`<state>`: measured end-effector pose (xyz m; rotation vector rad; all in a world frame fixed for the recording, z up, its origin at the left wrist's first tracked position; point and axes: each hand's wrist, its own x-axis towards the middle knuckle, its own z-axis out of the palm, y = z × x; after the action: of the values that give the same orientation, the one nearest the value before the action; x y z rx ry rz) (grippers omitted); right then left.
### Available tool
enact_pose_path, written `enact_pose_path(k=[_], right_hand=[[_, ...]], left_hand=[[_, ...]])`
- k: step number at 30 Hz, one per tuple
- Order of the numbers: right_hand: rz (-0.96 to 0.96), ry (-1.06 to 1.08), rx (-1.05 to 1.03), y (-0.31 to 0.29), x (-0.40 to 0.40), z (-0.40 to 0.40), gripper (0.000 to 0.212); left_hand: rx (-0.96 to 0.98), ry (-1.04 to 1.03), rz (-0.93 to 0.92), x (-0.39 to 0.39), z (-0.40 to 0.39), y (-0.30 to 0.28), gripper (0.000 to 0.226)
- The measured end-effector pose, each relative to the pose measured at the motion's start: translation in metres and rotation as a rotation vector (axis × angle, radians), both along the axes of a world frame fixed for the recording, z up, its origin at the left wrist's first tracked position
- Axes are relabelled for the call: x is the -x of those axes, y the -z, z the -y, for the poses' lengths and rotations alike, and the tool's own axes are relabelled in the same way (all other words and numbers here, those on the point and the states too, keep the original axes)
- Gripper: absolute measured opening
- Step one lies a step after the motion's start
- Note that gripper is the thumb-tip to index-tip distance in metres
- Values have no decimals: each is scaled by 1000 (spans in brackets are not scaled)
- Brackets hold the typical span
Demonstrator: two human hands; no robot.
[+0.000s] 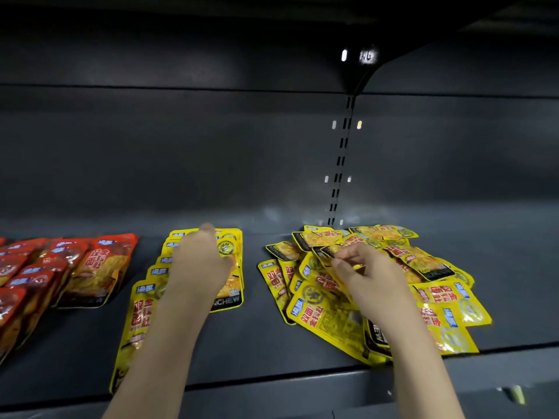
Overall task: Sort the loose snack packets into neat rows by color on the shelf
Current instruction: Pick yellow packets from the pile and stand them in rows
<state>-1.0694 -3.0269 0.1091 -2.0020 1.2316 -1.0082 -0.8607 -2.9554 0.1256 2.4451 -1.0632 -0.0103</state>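
The dark shelf (266, 337) runs wide in front of me. At the far left lie the red packets (45, 276), overlapped in rows. In the middle is my row of yellow packets (142, 309), stepped from near to far, and to the right a loose heap of yellow packets (378, 285) (facing every which way). My left hand (202, 261) lies over the far end of the yellow row, fingers down on the top packet; blur hides whether they grip it. My right hand (363, 273) pinches one yellow packet (329, 249) at the top of the heap.
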Motion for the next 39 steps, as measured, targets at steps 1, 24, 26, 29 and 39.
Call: enact_pose_path(k=[1, 24, 26, 29, 39], right_hand=[[-4, 17, 8, -1, 6, 0, 4], [18, -27, 89, 9, 64, -13, 6], [7, -39, 83, 10, 65, -13, 6], [7, -55, 74, 11, 67, -11, 5], [-87, -92, 121, 0, 51, 19, 9]], left_hand=[[35, 64, -68, 4, 5, -1, 46], [-333, 250, -452, 26, 76, -1, 39], [-374, 234, -478, 23, 74, -4, 39], [-478, 208, -456, 21, 71, -13, 44], [-197, 244, -431, 21, 37, -37, 26]])
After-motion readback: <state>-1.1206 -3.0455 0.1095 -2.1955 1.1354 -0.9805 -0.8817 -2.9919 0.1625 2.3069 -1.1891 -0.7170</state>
